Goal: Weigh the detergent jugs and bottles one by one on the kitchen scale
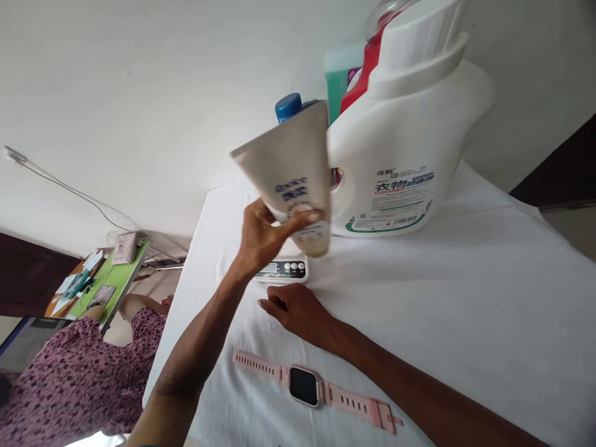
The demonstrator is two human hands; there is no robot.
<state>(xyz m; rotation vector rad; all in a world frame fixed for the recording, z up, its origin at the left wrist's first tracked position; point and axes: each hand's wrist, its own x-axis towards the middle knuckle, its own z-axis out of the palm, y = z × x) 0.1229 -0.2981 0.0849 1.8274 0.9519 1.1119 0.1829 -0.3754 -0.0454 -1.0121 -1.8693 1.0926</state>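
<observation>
My left hand (267, 236) is wrapped round a whitish squeeze tube (298, 158) with blue lettering, tilted with its wide flat end up. The tube is raised over a small white kitchen scale (283, 269), whose buttons and display face me; the tube and my hand hide much of the scale. On the white cloth just in front of the scale rests my right hand (305, 313), its fingers curled in and nothing visible in them. Closer to me lies a pink smartwatch (305, 386) with its strap spread out flat.
A large white detergent jug (405, 136) stands at the back right, before a red container (365, 71) and a green bottle (336, 87). Behind the tube shows a blue cap (288, 107). At left, a person in a patterned garment (88, 382) sits by a green table (118, 279).
</observation>
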